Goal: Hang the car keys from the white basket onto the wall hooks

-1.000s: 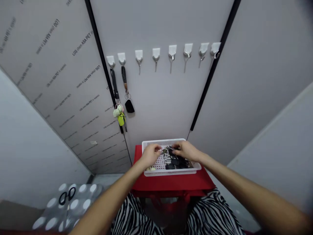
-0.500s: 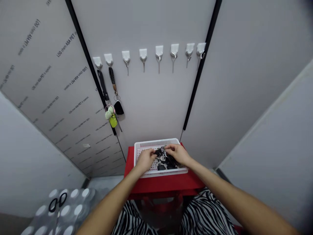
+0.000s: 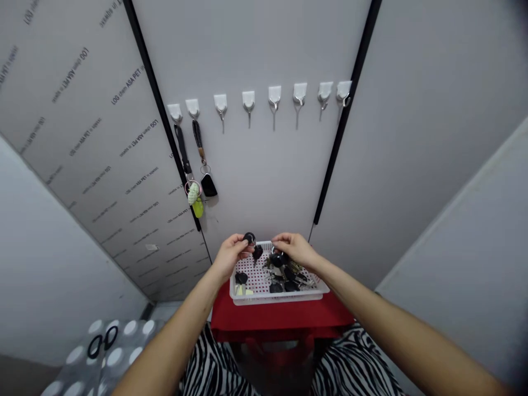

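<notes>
Pinched between the fingers of my left hand (image 3: 229, 256) is a key ring (image 3: 249, 238) with a round black piece at the top. A black-headed key (image 3: 258, 253) dangles from it over the basket. My right hand (image 3: 297, 251) is closed on a bunch of keys (image 3: 279, 259), lifted slightly at the basket's far side; its fingertips partly hide the ring. Several more black-headed and metal keys (image 3: 291, 285) lie in the right half of the white plastic basket (image 3: 272, 298). A black key (image 3: 241, 278) and a pale yellow piece lie at its left end.
Several white adhesive hooks (image 3: 248, 101) line the wall. A black strap keychain (image 3: 182, 148) and a braided keychain (image 3: 198, 137) hang from the two leftmost. Under the basket is a red stool-like surface (image 3: 280, 316). Scissors (image 3: 102, 342) lie on capped bottles (image 3: 115, 356) at lower left.
My left hand has drawn the key ring up and left, away from the pile. My right hand stays over the keys, which now lie more spread out. The view has shifted slightly.
</notes>
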The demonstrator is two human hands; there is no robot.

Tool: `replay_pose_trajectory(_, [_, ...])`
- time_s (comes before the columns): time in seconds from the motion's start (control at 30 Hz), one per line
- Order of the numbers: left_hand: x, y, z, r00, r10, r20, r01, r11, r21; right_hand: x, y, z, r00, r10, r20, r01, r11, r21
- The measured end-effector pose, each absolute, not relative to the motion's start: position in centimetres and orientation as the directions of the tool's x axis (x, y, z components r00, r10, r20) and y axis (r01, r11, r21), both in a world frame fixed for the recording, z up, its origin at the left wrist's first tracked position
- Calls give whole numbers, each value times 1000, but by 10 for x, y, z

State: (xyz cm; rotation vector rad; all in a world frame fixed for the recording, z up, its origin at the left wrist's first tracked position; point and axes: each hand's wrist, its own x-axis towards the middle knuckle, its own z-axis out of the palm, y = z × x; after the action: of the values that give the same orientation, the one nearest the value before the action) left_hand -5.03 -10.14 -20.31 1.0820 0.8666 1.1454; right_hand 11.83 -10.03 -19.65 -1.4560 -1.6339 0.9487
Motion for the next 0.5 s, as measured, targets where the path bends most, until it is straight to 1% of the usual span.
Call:
replay_pose_trajectory(0.07, [-54, -103, -200, 261, 965, -7, -354, 102, 930, 118, -100, -199, -112, 986, 121, 580, 164, -798])
replay_pose_trajectory(0.13, [-55, -104, -197, 300, 954, -8, -405, 135, 904, 116, -101, -199, -168, 970, 174, 591, 240, -771])
replay_pose_trajectory(0.23, [-55, -105, -194, 339, 941, -7, -436, 164, 885, 108, -105, -198, -298, 932, 205, 449, 327, -831])
replay_pose_trajectory(0.33, [-54, -107, -193, 365, 931, -7, -447, 182, 876, 99, -108, -195, -386, 894, 228, 330, 365, -871])
replay_pose_trajectory(0.4, [-55, -107, -192, 380, 925, -11, -446, 194, 874, 96, -108, -193, -408, 889, 210, 280, 341, -898])
replay_pose_trajectory(0.5, [-57, -107, -191, 386, 922, -20, -428, 198, 882, 95, -106, -190, -395, 908, 140, 276, 263, -924])
